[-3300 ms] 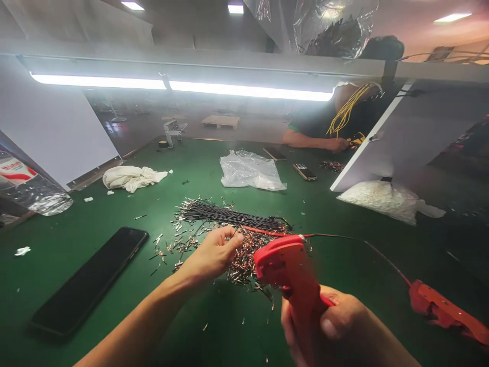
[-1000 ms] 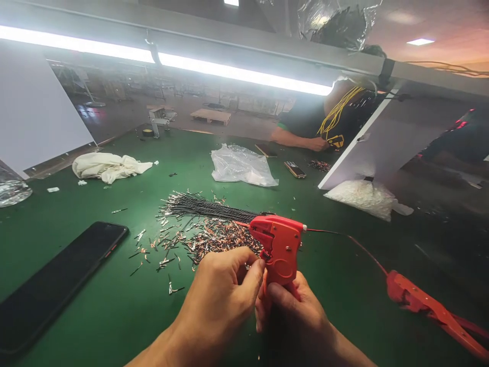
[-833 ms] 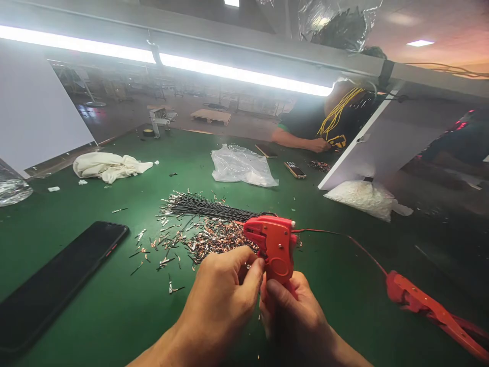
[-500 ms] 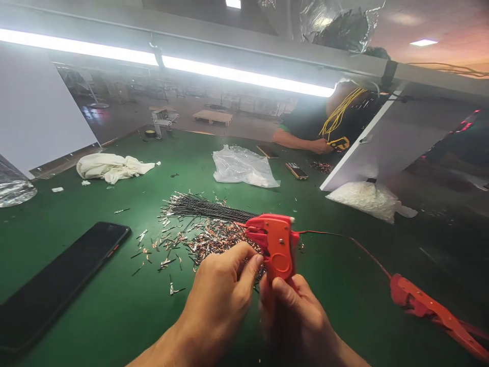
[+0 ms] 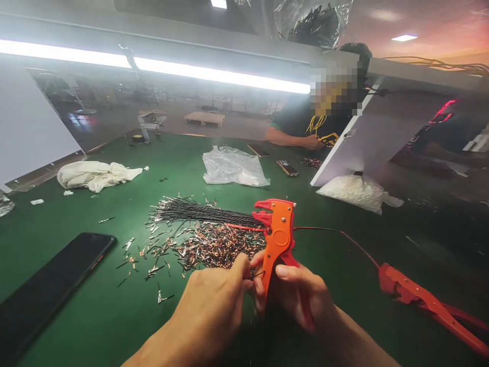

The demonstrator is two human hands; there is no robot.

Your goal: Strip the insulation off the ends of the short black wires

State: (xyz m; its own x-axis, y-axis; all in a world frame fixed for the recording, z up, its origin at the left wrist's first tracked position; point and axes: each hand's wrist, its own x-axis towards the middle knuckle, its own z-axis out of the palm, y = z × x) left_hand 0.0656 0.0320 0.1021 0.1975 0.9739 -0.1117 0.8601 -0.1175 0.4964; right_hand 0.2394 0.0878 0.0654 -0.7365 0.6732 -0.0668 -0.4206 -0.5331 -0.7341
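Note:
My right hand [image 5: 305, 290] wraps round the handles of a red and orange wire stripper [image 5: 280, 237], which stands upright with its jaws parted towards the left. Beside its lower handle, my left hand [image 5: 214, 300] is closed in a pinch. A thin dark wire end [image 5: 260, 273] pokes out from these fingertips; the rest of it is hidden. Behind the hands lies a bundle of black wires [image 5: 206, 211] with bare silvery ends. Below the bundle spreads a pile of copper and black wire scraps [image 5: 217, 244].
A black phone [image 5: 57, 290] lies at left, a second red wire stripper [image 5: 428, 306] at right. Farther back are a white cloth [image 5: 99, 176], a clear plastic bag [image 5: 235, 165] and a bag of white bits [image 5: 353, 192]. Across the table, a co-worker's hand [image 5: 313, 141] holds a yellow tool.
The wire stripper's jaws have parted and it shows more side-on. My left hand has moved down from the jaws to beside the handle. The whole view has shifted slightly.

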